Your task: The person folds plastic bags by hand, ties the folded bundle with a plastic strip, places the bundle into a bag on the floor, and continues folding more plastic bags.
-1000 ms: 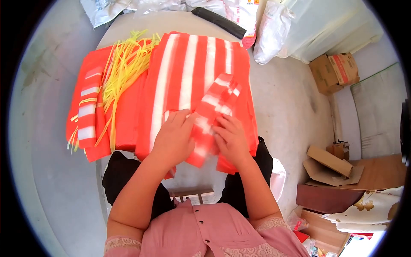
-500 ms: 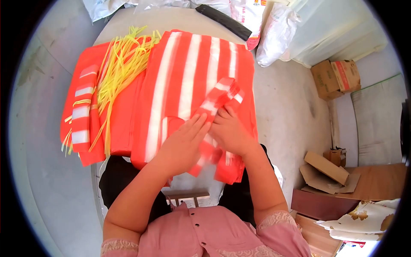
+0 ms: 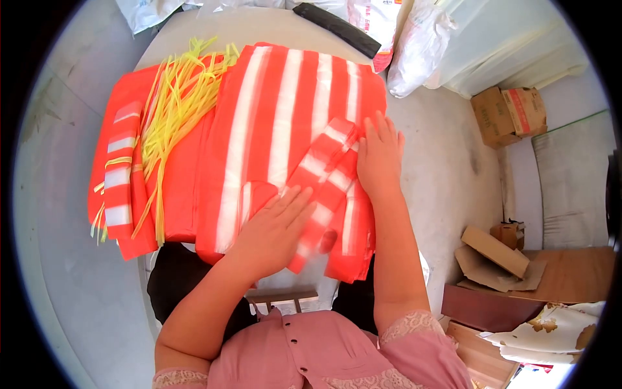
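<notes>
A stack of red-and-white striped plastic bags (image 3: 258,123) lies in front of me. On its near right part rests a folded striped bag (image 3: 315,165), its bands slanting toward me and overhanging the near edge, where it is blurred. My left hand (image 3: 275,227) lies flat with fingers stretched out, at the left side of the folded bag. My right hand (image 3: 381,155) is open at the stack's right edge, fingers pointing away from me, beside the folded bag's upper end. Neither hand grips anything.
Left of the stack lie yellow strips (image 3: 178,107) and a tied striped roll (image 3: 118,175) on red plastic (image 3: 183,194). A black bar-shaped object (image 3: 337,29) and white bags (image 3: 421,52) are at the back. Cardboard boxes (image 3: 508,117) stand to the right.
My right hand has moved off the folded bag, up and right, and its fingers have straightened. The folded bag now lies more spread out. My left hand has shifted slightly toward me.
</notes>
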`<state>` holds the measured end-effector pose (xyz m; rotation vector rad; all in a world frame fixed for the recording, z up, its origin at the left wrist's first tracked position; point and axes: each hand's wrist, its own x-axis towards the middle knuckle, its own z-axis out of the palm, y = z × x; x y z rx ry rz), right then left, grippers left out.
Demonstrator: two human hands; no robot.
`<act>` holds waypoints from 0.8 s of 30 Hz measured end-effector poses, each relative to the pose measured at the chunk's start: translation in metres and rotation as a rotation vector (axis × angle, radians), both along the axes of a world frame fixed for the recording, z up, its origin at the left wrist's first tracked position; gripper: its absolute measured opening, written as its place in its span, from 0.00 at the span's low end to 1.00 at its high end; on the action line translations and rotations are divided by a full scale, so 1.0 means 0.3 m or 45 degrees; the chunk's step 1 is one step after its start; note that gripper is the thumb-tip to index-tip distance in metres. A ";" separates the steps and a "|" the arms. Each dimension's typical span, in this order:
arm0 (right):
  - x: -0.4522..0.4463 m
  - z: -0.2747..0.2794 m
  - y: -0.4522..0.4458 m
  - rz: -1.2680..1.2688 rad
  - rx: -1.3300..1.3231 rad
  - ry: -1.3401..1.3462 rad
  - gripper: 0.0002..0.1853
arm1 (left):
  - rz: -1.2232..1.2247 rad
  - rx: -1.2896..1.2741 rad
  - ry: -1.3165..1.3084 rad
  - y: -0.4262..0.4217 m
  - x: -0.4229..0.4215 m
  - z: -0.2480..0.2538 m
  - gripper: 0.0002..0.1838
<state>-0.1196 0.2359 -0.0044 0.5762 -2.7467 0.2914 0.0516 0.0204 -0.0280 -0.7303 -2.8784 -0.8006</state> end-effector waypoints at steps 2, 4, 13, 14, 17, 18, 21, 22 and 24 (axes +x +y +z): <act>0.104 0.065 -0.023 0.103 0.032 -0.143 0.26 | 0.010 -0.004 0.009 -0.001 0.002 -0.015 0.36; 0.177 0.037 -0.034 0.334 0.110 -0.330 0.28 | 0.001 -0.020 -0.009 -0.002 0.006 -0.016 0.35; 0.039 -0.057 0.006 0.510 -0.032 -0.022 0.26 | 0.016 0.033 0.042 0.002 0.011 -0.030 0.34; 0.014 -0.043 0.005 0.416 -0.122 -0.116 0.25 | 0.017 0.030 0.043 0.001 0.011 -0.026 0.34; -0.047 -0.016 -0.008 0.177 -0.302 -0.355 0.24 | 0.025 0.035 0.040 0.001 0.012 -0.029 0.33; -0.069 -0.020 -0.010 0.125 -0.306 -0.395 0.24 | 0.024 0.038 0.038 0.002 0.013 -0.030 0.33; -0.096 -0.011 -0.014 0.016 -0.274 -0.410 0.30 | 0.035 0.038 0.027 0.006 0.014 -0.013 0.32; -0.100 0.004 -0.022 -0.011 -0.257 -0.396 0.32 | 0.037 0.036 0.019 0.007 0.015 -0.006 0.32; -0.114 0.055 -0.042 -0.059 -0.225 -0.549 0.32 | 0.040 0.033 0.005 0.013 0.019 0.004 0.32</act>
